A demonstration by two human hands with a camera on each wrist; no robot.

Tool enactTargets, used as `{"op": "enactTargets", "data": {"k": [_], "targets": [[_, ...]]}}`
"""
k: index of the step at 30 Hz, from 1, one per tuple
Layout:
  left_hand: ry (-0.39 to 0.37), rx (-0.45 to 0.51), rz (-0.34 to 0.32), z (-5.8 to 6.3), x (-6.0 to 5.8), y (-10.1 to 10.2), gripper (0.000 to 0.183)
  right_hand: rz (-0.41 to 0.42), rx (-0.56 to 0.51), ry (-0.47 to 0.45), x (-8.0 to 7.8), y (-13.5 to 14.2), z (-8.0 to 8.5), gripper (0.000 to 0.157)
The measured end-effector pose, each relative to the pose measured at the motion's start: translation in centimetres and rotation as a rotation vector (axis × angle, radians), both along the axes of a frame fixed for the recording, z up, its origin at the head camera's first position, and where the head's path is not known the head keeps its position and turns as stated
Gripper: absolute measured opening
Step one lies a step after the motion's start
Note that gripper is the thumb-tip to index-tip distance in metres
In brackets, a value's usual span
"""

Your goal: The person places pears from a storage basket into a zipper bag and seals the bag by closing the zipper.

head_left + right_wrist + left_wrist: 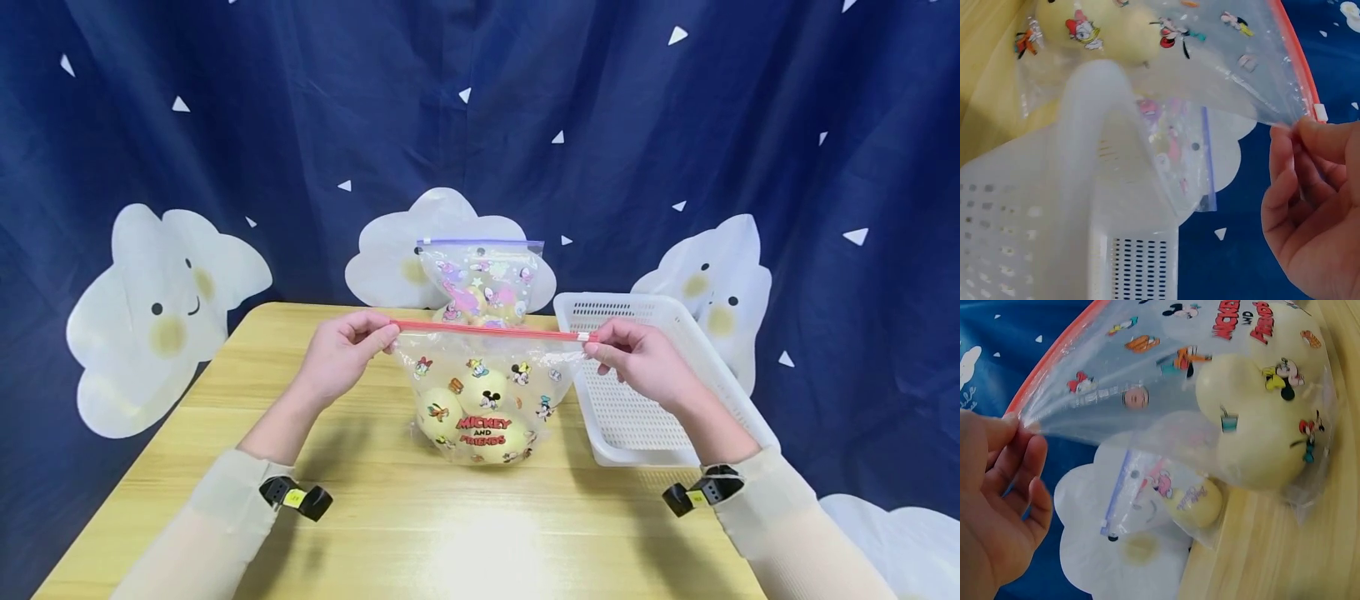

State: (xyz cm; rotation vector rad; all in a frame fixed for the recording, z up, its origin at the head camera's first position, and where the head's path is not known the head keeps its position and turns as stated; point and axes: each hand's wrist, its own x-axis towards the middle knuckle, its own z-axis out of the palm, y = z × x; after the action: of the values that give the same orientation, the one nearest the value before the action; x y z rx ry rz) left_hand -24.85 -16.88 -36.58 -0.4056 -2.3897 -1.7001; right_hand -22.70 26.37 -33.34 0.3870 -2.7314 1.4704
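Observation:
A clear zip bag printed with cartoon figures stands upright at the middle of the table, several pale yellow round things inside it. Along its top runs a red zip strip, stretched straight between the two hands. My left hand pinches the left top corner between thumb and finger. At the other end my right hand pinches the right top corner, close beside the white slider. The slider sits at the right end of the strip.
Behind stands a second zip bag with a purple strip, also holding round things. A white perforated basket is at the right, under and beside the right forearm. The wooden table ends at a dark blue curtain with clouds.

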Motion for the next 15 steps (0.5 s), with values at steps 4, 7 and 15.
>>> {"op": "enactTargets", "data": {"k": [4,7,15], "targets": [[-0.002,0.001,-0.024,-0.3,0.1,-0.3,0.021,0.018,-0.012,-0.002,-0.1,0.0,-0.4,0.015],[0.017,-0.05,-0.011,-0.1,0.2,-0.2,0.02,0.014,-0.015,0.003,-0.1,0.0,-0.3,0.015],[0.119,-0.215,0.042,1.2,-0.1,1.1,0.036,-0.001,-0.031,0.009,0.1,-0.4,-0.2,0.013]]}}
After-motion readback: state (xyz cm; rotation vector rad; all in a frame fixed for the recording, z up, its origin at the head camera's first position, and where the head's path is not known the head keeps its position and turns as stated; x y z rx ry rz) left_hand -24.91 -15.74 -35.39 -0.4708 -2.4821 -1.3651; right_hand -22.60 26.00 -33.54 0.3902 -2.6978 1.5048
